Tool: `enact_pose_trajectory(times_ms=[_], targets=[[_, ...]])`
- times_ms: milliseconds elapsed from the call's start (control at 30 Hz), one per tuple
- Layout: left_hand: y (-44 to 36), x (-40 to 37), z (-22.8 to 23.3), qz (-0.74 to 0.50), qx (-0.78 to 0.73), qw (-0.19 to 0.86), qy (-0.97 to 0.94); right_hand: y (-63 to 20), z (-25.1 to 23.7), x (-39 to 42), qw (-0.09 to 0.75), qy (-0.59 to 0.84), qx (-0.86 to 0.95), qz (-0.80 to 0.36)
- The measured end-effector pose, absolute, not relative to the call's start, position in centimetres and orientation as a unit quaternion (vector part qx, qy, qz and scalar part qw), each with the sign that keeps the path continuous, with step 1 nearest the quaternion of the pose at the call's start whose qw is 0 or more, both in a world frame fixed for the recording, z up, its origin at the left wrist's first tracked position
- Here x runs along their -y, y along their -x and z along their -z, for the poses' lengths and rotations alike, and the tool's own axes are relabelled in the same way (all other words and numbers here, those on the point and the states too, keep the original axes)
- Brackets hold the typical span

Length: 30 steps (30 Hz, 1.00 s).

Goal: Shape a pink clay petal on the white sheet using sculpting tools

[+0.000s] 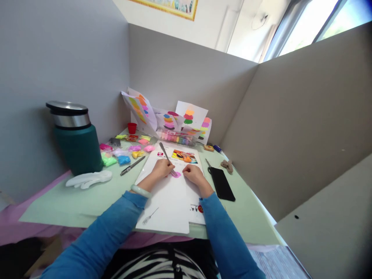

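- Head view looks down on a pale green mat [72,205] set in a grey-walled booth.
- Left hand [163,169] is closed around the handle of a metal fork [167,159]; the handle slants up toward the far edge of the mat and the tines rest on a flat pink clay patch [176,174].
- That patch lies on a white paper sheet [171,201] near the mat's middle, between the two hands.
- Right hand [193,173] sits just right of the patch, fingers curled down onto the paper; whether the fingertips touch the clay I cannot tell, and nothing shows in its grasp.
- A pale bangle [141,190] circles the left wrist; both sleeves are blue.
- Toward the left edge stand a teal flask [76,139] with a steel lid and, nearer, a white glove [89,179].
- Small bags of coloured clay [128,149] and a pen [132,165] lie left of the paper.
- Along the far edge sit a small red cup [132,128], a clear tube of clay colours [176,137] and sheets with colour swatches [190,114] leaning on the wall.
- Right of the paper lies a black phone [222,183].
- A window shows above the right partition.
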<state>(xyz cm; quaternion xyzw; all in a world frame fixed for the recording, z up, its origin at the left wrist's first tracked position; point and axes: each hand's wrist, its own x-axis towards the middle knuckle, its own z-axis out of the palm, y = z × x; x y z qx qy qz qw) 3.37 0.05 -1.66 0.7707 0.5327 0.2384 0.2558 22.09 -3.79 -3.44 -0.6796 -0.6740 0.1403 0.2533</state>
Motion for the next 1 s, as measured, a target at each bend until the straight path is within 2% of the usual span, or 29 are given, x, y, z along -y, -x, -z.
enact_pose_trajectory(times_ms=[367, 600, 867, 1000], targets=[[-2.2, -0.7, 1.1, -0.233, -0.582, 0.211, -0.75, -22.1, 3.5, 3.7, 0.247, 0.689, 0.665, -0.147], [-2.9, -0.1, 1.3, -0.239, -0.533, 0.275, -0.763, -22.0, 3.4, 3.8, 0.252, 0.683, 0.671, -0.142], [-2.5, -0.8, 1.5, -0.228, -0.583, 0.205, -0.753, -22.1, 3.6, 3.6, 0.25, 0.687, 0.667, -0.144], [-2.3, -0.9, 1.5, -0.247, -0.586, 0.214, -0.742, -22.0, 3.3, 3.7, 0.249, 0.689, 0.665, -0.147]])
